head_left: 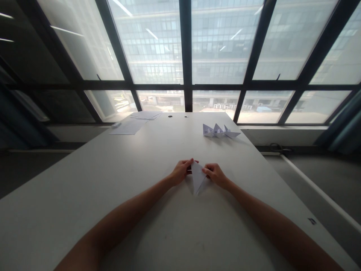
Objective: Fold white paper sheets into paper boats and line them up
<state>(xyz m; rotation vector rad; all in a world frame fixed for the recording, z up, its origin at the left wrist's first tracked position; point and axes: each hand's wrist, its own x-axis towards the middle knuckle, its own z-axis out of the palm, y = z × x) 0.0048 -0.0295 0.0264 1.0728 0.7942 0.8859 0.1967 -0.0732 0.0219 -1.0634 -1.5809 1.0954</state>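
A folded white paper (pixel 198 176), narrowing to a point toward me, is held between my two hands just over the white table (pixel 146 158). My left hand (pixel 182 172) pinches its upper left corner, thumb on top. On the other side, my right hand (pixel 213 173) grips the right edge between thumb and curled fingers. Some fingertips of both hands are hidden behind the paper. Beyond my right hand, a row of folded paper boats (pixel 218 131) stands on the table.
Loose white sheets (pixel 128 127) lie at the table's far left. Two dark round holes (pixel 170 116) sit near the far edge. A small dark mark (pixel 311 221) is near the right edge. Tall framed windows (pixel 158 45) rise behind, with blue curtains (pixel 342 124) at the sides.
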